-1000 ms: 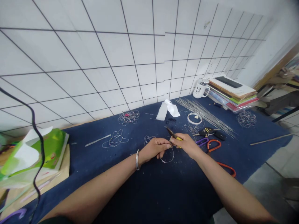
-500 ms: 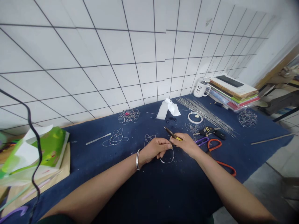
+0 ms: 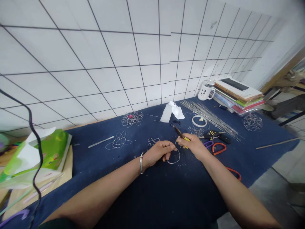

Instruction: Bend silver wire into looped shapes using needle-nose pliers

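My left hand (image 3: pixel 160 152), with a silver bangle on its wrist, pinches a thin wire loop (image 3: pixel 172 163) between thumb and fingertips. The loop hangs below the fingers and carries small pale pieces along its lower edge. My right hand (image 3: pixel 194 147) is wrapped round pliers (image 3: pixel 177 131) with dark jaws and yellow handles. The jaws point up and away from the loop, touching nothing. The right fingertips are close to the loop's upper part; I cannot tell if they touch it. Just behind my left hand lies another wire loop (image 3: pixel 152 142), partly hidden.
Wire loops (image 3: pixel 119 140) and a wire bundle (image 3: pixel 132 119) lie left on the blue cloth. Long straight wires (image 3: pixel 212 119), a white spool (image 3: pixel 199 121), keys (image 3: pixel 213 134) and orange-handled scissors (image 3: pixel 219 148) are right. A mug (image 3: pixel 205 91) and stacked books (image 3: pixel 238 92) stand behind.
My right hand and the pliers have shifted slightly right, away from my left hand. The wire loop has swung a little to the right. The left hand has hardly moved.
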{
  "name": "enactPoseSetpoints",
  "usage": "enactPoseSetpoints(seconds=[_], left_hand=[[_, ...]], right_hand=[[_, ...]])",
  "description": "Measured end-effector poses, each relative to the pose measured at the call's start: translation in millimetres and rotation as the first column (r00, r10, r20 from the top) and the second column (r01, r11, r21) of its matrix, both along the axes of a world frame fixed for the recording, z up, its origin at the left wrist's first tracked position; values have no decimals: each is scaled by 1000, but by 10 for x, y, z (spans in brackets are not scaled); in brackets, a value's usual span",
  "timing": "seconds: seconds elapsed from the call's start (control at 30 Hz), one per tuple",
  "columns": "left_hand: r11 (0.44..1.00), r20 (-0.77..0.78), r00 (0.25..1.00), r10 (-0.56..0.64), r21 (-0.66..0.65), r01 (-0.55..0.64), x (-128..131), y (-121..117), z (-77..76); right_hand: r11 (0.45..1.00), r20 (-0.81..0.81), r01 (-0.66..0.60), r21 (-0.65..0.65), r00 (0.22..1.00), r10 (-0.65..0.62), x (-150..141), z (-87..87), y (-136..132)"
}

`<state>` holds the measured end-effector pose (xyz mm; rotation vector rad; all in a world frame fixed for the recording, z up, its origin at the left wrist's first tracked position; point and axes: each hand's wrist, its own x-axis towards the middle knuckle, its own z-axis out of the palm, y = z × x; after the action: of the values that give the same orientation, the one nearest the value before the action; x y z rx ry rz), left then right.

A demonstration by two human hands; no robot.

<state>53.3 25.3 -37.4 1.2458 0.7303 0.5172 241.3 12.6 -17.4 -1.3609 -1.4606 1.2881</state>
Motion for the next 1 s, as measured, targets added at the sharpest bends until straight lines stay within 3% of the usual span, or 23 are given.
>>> enactPoseSetpoints(seconds=[0.17, 0.3, 0.43, 0.53, 0.73, 0.83, 1.0], left_hand=[[997, 80, 994, 68, -46, -64, 17, 4, 7], [959, 140, 950, 280, -4, -283, 12, 32, 5], [890, 162, 886, 434, 72, -449, -9, 78, -10], [879, 135, 887, 442, 134, -458, -9, 95, -19], [911, 59, 938, 342, 224, -346, -16, 100, 10], [910, 59, 947, 316, 263, -320, -49, 124, 37], [872, 87, 904, 418, 241, -427, -91, 188, 35]], right_hand=[[993, -97, 115, -14, 988, -116, 82, 29, 30], [987, -147, 160, 11, 977, -157, 141, 73, 36], [993, -121, 114, -15, 986, -115, 143, 73, 34], [997, -79, 66, -43, 994, -69, 101, 51, 22], [991, -66, -88, -96, 994, 82, -25, 14, -23], [991, -13, -94, -98, 996, 94, -43, -15, -19], [991, 89, -94, -100, 991, 103, -20, -41, 11]])
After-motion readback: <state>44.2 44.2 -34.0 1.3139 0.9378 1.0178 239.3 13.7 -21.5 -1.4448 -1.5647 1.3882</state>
